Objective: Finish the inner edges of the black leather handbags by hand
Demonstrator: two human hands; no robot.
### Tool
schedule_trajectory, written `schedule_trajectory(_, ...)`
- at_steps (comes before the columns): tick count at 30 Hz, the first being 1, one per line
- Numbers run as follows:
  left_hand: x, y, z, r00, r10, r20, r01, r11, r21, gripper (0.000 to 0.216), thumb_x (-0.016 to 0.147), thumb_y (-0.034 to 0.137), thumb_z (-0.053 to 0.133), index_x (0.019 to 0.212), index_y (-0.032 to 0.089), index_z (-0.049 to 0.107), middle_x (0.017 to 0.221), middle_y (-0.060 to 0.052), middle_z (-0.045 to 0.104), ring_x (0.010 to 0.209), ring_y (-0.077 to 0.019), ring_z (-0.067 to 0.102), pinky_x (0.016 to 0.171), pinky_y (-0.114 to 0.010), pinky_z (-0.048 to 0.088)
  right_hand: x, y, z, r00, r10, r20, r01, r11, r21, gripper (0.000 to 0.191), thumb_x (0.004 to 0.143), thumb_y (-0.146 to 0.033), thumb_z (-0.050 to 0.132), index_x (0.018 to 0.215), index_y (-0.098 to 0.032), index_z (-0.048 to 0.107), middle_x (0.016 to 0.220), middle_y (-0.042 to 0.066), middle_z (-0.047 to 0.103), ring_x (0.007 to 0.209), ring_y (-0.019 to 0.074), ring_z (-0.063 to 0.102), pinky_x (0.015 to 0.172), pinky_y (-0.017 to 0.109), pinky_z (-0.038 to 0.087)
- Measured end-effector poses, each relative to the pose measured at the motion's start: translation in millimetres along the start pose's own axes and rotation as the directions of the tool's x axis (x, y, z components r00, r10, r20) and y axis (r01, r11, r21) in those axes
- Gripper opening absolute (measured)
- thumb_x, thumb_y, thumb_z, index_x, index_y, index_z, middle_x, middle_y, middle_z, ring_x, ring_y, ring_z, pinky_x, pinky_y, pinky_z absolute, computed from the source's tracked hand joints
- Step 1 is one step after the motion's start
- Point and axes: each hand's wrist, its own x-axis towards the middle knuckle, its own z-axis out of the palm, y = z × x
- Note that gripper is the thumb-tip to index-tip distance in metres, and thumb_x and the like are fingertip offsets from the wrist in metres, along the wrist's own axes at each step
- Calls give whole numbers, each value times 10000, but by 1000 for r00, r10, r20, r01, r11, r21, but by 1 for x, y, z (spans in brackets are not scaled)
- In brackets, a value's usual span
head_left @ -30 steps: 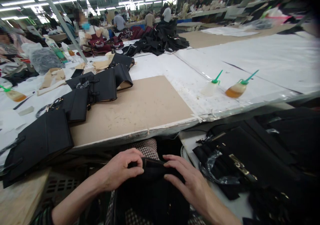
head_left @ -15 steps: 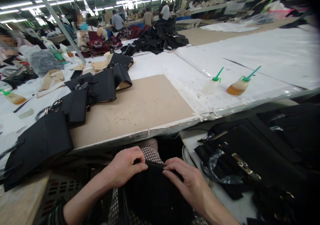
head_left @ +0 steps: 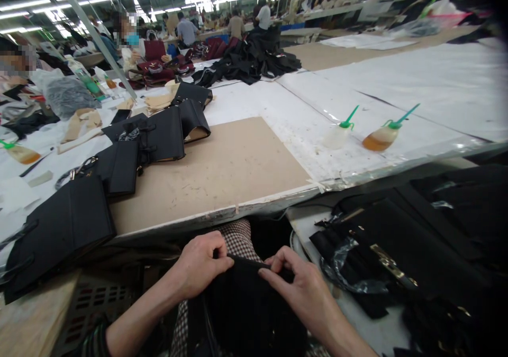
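Observation:
A black leather bag piece (head_left: 246, 304) lies on my lap below the table edge. My left hand (head_left: 200, 264) is closed in a pinch on its upper left edge. On the upper right edge my right hand (head_left: 299, 288) grips it too, fingers curled over the rim. Both hands sit close together, just under the brown work board (head_left: 222, 172).
Black bags (head_left: 159, 135) lie in a row along the board's left side, one large one (head_left: 59, 230) at the near left. Two glue bottles with green nozzles (head_left: 379, 135) stand on the white table. A pile of black bags (head_left: 397, 256) fills the right. Other people work at far tables.
My hands have shifted slightly on the piece's top edge, the right fingers curling more over the rim. The view has tilted a little.

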Motion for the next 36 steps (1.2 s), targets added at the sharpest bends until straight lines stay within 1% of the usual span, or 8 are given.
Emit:
schedule_trajectory(2,0,-1,0,1000,8,-2,-8,1000,-5,228,791,228,654,617,176,516,735,29,581,711,-135,539,648,-258,352,3,1,-6,996,75,43,-78,994,74,162,837,-318,675,854,-222,546,800,-12,713,779,187,672,705,272,485)
schedule_trajectory(5,0,-2,-1,1000,11,-3,-11,1000,-10,220,793,223,655,624,175,523,737,33,583,714,-132,542,650,-255,351,7,1,-17,964,157,215,-196,965,172,187,829,-333,682,960,-205,643,845,-1,739,803,190,675,698,257,486)
schedule_trajectory(8,1,-3,0,1000,5,1,-5,1000,-14,207,792,223,658,631,174,536,740,32,587,715,-132,543,648,-254,351,6,1,-24,920,182,347,-265,941,210,230,844,-401,664,886,-186,733,827,12,739,762,186,657,656,245,474)
schedule_trajectory(17,2,-3,0,1000,12,0,-12,1000,-24,200,784,222,653,626,175,541,722,32,583,695,-133,535,636,-249,348,-6,2,-15,935,223,275,-306,900,310,250,837,-445,664,859,-215,760,756,-8,699,680,154,584,560,214,413)
schedule_trajectory(21,0,-4,2,1000,16,-4,-16,999,-32,216,782,224,648,610,176,525,697,31,582,678,-133,531,628,-247,347,-6,-5,-20,940,185,287,-255,939,229,275,868,-445,624,822,-202,745,683,-22,621,623,128,499,524,211,348)
schedule_trajectory(23,-2,-5,2,1000,23,-12,-23,999,-42,216,780,225,644,606,177,525,693,27,586,675,-136,534,631,-248,353,-3,-8,-25,930,125,347,-194,966,171,313,894,-443,586,789,-182,725,651,-27,559,599,116,443,520,217,318)
schedule_trajectory(28,-5,-6,3,999,19,-32,-21,998,-65,217,772,228,648,600,175,526,694,21,594,677,-138,544,639,-246,366,16,-17,-37,792,41,609,-133,985,106,385,942,-437,493,743,-153,660,601,-37,402,550,100,312,488,223,257)
schedule_trajectory(36,-6,-7,2,1000,-4,-23,2,996,-84,190,749,216,656,611,174,532,685,22,587,671,-135,526,613,-238,358,58,-34,-12,692,-126,711,137,990,42,400,926,-377,501,586,-179,428,587,-58,333,543,86,310,487,213,239)
